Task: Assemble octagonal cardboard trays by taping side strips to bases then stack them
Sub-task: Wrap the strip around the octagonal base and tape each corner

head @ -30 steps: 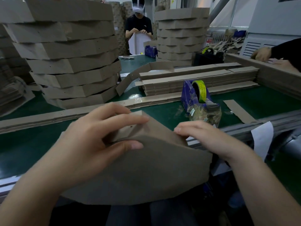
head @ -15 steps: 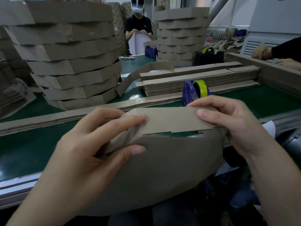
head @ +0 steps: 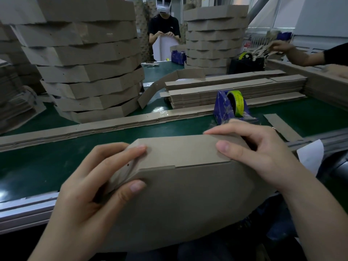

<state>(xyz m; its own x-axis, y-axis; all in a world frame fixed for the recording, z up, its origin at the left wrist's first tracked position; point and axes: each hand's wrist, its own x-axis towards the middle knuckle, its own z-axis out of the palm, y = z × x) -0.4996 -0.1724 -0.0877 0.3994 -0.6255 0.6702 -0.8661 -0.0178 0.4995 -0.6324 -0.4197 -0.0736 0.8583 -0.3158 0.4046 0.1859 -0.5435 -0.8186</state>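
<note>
A brown octagonal cardboard base [head: 188,204] is held tilted over the table's near edge. A cardboard side strip [head: 178,150] is folded against its upper edge. My left hand [head: 98,185] grips the left corner, thumb on the base and fingers over the strip. My right hand [head: 259,153] pinches the strip's right part, thumb in front and fingers behind. A blue tape dispenser [head: 230,106] with a yellow-green roll stands just beyond my right hand.
A tall stack of finished trays [head: 84,63] stands at back left, another stack [head: 214,34] at back right. Flat side strips [head: 235,91] lie piled across the green table [head: 37,166]. A person [head: 163,29] works opposite; another person's arm [head: 310,55] reaches in at right.
My right hand left the table, took the strip and folded it up against the base's upper edge. The gap between strip and base has closed. My left hand kept its grip on the corner.
</note>
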